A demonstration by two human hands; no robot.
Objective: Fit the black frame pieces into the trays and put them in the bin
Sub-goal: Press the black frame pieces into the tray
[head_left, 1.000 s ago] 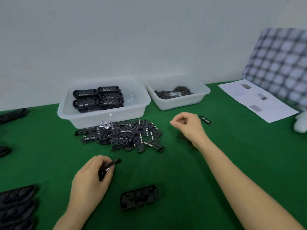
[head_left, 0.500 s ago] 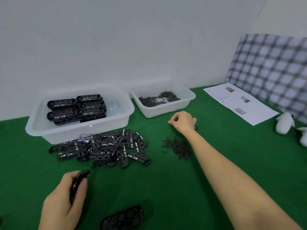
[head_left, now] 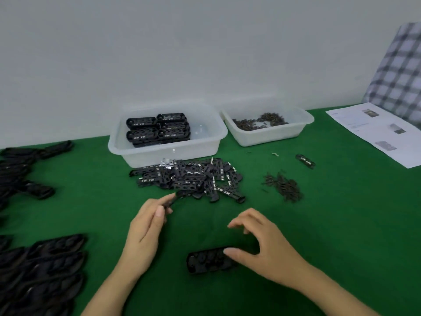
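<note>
We note the left hand [head_left: 145,226] pinching a black frame piece [head_left: 170,202] just short of the pile [head_left: 189,177], the right hand [head_left: 262,242] loosely spread, thumb touching the tray [head_left: 206,262] beneath it.

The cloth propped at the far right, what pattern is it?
The cloth is a grey and white check, seen in the head view.

Stacked black trays [head_left: 43,265] cut off at left edge; checked cloth [head_left: 401,71] at right.
</note>
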